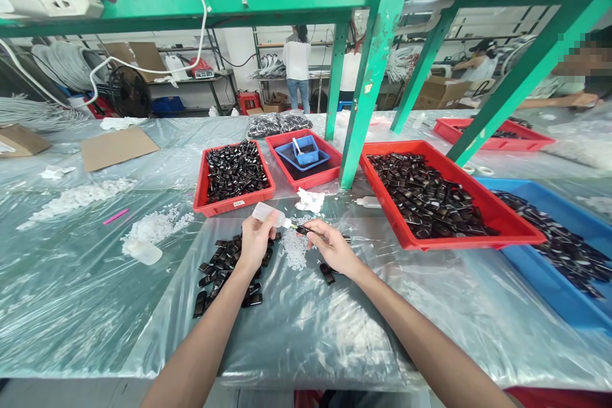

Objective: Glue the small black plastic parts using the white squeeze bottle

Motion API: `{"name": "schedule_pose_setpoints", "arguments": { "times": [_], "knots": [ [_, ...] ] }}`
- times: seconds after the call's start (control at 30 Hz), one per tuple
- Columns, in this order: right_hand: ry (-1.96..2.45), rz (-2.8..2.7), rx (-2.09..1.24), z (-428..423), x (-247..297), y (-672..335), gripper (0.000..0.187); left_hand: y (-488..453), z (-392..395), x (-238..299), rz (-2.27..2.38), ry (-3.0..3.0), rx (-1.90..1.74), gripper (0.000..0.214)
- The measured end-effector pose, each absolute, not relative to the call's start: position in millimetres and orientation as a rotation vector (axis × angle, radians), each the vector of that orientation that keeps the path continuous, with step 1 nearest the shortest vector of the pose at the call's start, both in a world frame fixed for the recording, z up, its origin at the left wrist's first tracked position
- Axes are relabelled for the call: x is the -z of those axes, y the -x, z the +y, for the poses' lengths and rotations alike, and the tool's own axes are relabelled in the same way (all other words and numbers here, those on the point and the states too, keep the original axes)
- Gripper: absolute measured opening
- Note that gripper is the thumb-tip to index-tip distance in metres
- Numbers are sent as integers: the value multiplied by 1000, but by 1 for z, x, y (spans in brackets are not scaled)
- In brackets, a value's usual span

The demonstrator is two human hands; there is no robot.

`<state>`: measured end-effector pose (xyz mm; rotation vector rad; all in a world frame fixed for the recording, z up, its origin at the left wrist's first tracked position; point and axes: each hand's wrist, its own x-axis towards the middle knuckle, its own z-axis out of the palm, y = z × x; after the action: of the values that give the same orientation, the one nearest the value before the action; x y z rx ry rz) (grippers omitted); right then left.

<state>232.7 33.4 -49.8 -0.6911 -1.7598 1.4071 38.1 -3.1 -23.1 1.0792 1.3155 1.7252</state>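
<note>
Only the head view on my feed, so here we go: both hands out in front, meeting just above the table. My left hand (255,239) has its fingers wrapped round a translucent bottle (268,213), tipped so its narrow nozzle points right. My right hand (335,247) has thumb and fingers pinched on a small black piece (303,229), right at the nozzle's end; whether the two actually touch, I can't tell from here.

Now, the feel of it. That bottle looks light and thin-walled, soft enough to give under pressure, so I'd hold it round the body with an easy grip and leave the nozzle free. The black piece looks stiff, light and glossy, probably slippery. I'd take it by the edges near one end, fingertips only, because its shiny face looks likely to mark or smear.

Below the hands, there's a scatter of white bits (294,250), loose and light by the look of them. A heap of black pieces (229,268) lies around my left forearm, partly hidden by it, and beyond sits a filled red tray (234,206). One loose piece (327,273) lies just beside my right wrist.
</note>
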Motion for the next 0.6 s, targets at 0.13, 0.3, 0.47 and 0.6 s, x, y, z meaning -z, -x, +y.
{"name": "schedule_pose_setpoints", "arguments": {
  "times": [0.13,0.3,0.47,0.6],
  "knots": [
    [688,-1746,-1418,33,47,-232,34,-36,-3,25,1302,-1132,-1721,43],
    [683,-1728,-1422,33,46,-232,34,-36,-4,25,1279,-1168,-1742,44],
    [691,-1703,-1433,32,46,-232,34,-37,-4,24,1272,-1174,-1750,45],
    [693,-1695,-1435,31,44,-231,33,-37,-5,23,1265,-1189,-1758,45]
  ]
}}
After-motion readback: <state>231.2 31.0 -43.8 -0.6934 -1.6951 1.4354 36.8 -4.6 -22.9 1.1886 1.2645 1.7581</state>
